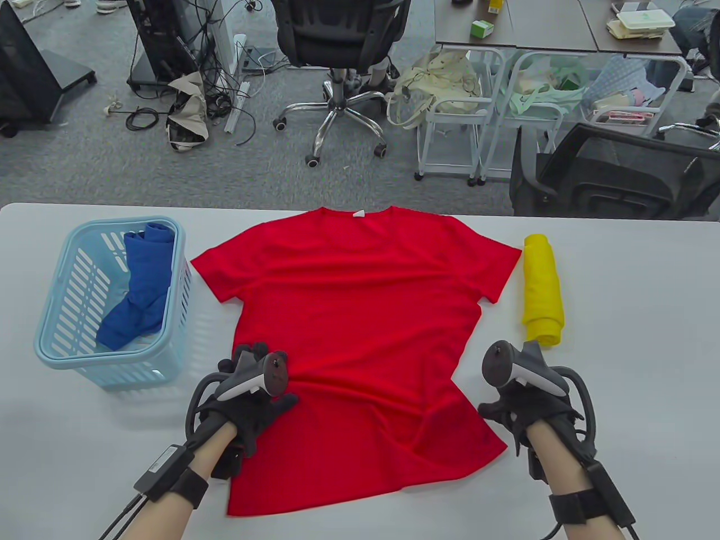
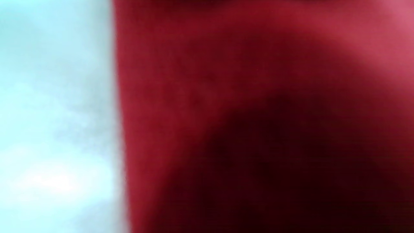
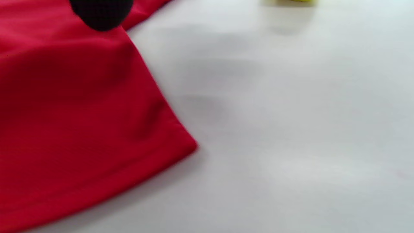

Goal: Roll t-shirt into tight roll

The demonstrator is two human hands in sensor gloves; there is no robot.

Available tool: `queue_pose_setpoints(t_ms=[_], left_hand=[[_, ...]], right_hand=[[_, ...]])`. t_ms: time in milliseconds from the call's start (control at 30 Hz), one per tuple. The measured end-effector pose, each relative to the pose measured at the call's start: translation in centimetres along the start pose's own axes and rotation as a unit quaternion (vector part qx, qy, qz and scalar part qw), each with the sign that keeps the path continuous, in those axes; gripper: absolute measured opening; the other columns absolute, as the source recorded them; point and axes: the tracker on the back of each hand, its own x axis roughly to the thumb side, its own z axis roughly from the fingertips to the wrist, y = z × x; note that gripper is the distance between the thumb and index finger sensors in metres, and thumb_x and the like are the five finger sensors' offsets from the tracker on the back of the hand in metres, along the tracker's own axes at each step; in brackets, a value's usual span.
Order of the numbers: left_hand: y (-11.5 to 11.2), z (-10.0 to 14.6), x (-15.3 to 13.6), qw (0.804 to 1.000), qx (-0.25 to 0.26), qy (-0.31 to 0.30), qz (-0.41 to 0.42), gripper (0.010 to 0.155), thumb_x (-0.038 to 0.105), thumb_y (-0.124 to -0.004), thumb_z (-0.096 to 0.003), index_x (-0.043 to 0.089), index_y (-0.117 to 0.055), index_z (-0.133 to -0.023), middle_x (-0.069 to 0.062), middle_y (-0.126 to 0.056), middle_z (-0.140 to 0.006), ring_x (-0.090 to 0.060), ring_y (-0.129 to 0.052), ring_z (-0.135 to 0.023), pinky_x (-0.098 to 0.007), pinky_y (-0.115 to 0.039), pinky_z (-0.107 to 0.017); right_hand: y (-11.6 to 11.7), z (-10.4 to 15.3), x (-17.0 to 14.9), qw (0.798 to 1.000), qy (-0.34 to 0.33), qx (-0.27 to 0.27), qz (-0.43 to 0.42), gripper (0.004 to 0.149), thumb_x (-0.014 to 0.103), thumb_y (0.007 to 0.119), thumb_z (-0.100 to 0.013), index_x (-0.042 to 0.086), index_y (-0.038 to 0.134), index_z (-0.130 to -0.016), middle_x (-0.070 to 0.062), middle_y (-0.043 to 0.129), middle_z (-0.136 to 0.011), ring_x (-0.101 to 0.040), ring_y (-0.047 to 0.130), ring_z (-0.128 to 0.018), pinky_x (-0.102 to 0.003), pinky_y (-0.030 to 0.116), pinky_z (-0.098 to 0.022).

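Observation:
A red t-shirt (image 1: pixel 360 304) lies spread flat on the white table (image 1: pixel 630 337), collar at the far side and hem towards me, with some wrinkles in its lower half. My left hand (image 1: pixel 264 382) rests with fingers spread on the shirt's lower left edge. The left wrist view shows only blurred red cloth (image 2: pixel 258 97) beside the table. My right hand (image 1: pixel 506 402) hovers at the shirt's lower right edge and holds nothing. In the right wrist view one black fingertip (image 3: pixel 100 13) sits over the shirt's edge, above its hem corner (image 3: pixel 181 145).
A light blue basket (image 1: pixel 174 315) with a blue garment (image 1: pixel 140 292) in it stands left of the shirt. A rolled yellow garment (image 1: pixel 543 289) lies right of the shirt's sleeve. Office chairs and carts stand beyond the table's far edge.

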Motion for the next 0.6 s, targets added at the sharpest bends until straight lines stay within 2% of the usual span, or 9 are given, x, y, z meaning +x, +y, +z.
queue_pose_setpoints(t_ms=[67, 133, 233, 267, 300, 333, 467, 600], left_hand=[[0.0, 0.0, 0.0, 1.000, 0.001, 0.000, 0.000, 0.081, 0.070, -0.018, -0.0376, 0.033, 0.024, -0.096, -0.012, 0.030, -0.105, -0.045, 0.019, -0.099, -0.066, -0.004, -0.072], [0.0, 0.0, 0.0, 1.000, 0.001, -0.001, 0.001, 0.081, 0.070, -0.018, -0.0378, 0.032, 0.024, -0.096, -0.012, 0.030, -0.105, -0.045, 0.019, -0.099, -0.066, -0.003, -0.072], [0.0, -0.1, -0.1, 1.000, 0.002, -0.004, 0.002, 0.082, 0.070, -0.019, -0.0380, 0.033, 0.024, -0.097, -0.012, 0.030, -0.105, -0.045, 0.018, -0.099, -0.066, -0.003, -0.072], [0.1, -0.1, -0.1, 1.000, 0.002, -0.006, 0.004, 0.082, 0.071, -0.019, -0.0382, 0.033, 0.023, -0.097, -0.011, 0.030, -0.105, -0.045, 0.018, -0.099, -0.066, -0.003, -0.072], [0.1, -0.1, -0.2, 1.000, 0.002, -0.007, 0.005, 0.082, 0.071, -0.020, -0.0384, 0.033, 0.023, -0.097, -0.011, 0.029, -0.106, -0.045, 0.018, -0.099, -0.066, -0.003, -0.072], [0.1, -0.1, -0.2, 1.000, 0.002, -0.009, 0.004, 0.082, 0.071, -0.020, -0.0385, 0.033, 0.023, -0.097, -0.011, 0.029, -0.106, -0.045, 0.018, -0.100, -0.066, -0.003, -0.072], [0.3, -0.2, -0.5, 1.000, 0.004, -0.021, 0.006, 0.083, 0.071, -0.023, -0.0385, 0.034, 0.021, -0.098, -0.011, 0.028, -0.106, -0.044, 0.018, -0.100, -0.065, -0.003, -0.072], [0.7, 0.1, -0.8, 0.999, 0.012, -0.032, -0.001, 0.086, 0.073, -0.030, -0.0386, 0.035, 0.016, -0.100, -0.009, 0.023, -0.110, -0.042, 0.013, -0.103, -0.064, -0.007, -0.075]], right_hand=[[0.3, -1.1, 1.7, 1.000, -0.024, -0.003, -0.010, 0.091, 0.059, 0.059, -0.058, 0.015, 0.000, -0.113, -0.023, -0.001, -0.115, -0.054, 0.011, -0.107, -0.064, 0.029, -0.074], [1.4, -2.9, 3.2, 0.999, -0.027, 0.018, 0.014, 0.093, 0.061, 0.056, -0.057, 0.017, -0.007, -0.110, -0.021, -0.009, -0.113, -0.053, 0.003, -0.106, -0.064, 0.025, -0.074], [3.3, -5.1, 3.1, 0.998, 0.004, 0.056, 0.037, 0.095, 0.061, 0.055, -0.057, 0.018, -0.015, -0.104, -0.020, -0.016, -0.108, -0.052, -0.005, -0.104, -0.064, 0.020, -0.073], [3.7, -5.3, 2.3, 0.996, 0.016, 0.071, 0.050, 0.095, 0.064, 0.049, -0.054, 0.016, -0.017, -0.103, -0.020, -0.017, -0.107, -0.052, -0.005, -0.103, -0.064, 0.021, -0.073], [4.0, -5.1, 1.3, 0.996, 0.014, 0.082, 0.025, 0.095, 0.064, 0.048, -0.053, 0.016, -0.017, -0.102, -0.021, -0.018, -0.107, -0.051, -0.009, -0.100, -0.064, 0.018, -0.072], [4.2, -4.5, 0.4, 0.997, 0.026, 0.071, 0.014, 0.095, 0.062, 0.054, -0.054, 0.018, -0.015, -0.103, -0.019, -0.018, -0.107, -0.051, -0.009, -0.101, -0.064, 0.018, -0.072], [4.3, -1.7, -2.5, 0.992, 0.071, 0.070, 0.074, 0.101, 0.060, 0.062, -0.052, 0.016, -0.013, -0.104, -0.022, -0.016, -0.107, -0.053, -0.006, -0.101, -0.064, 0.020, -0.073], [4.4, -0.1, -2.9, 0.987, 0.086, 0.075, 0.112, 0.105, 0.058, 0.070, -0.050, 0.016, -0.008, -0.106, -0.022, -0.011, -0.109, -0.053, -0.001, -0.102, -0.064, 0.023, -0.073]])
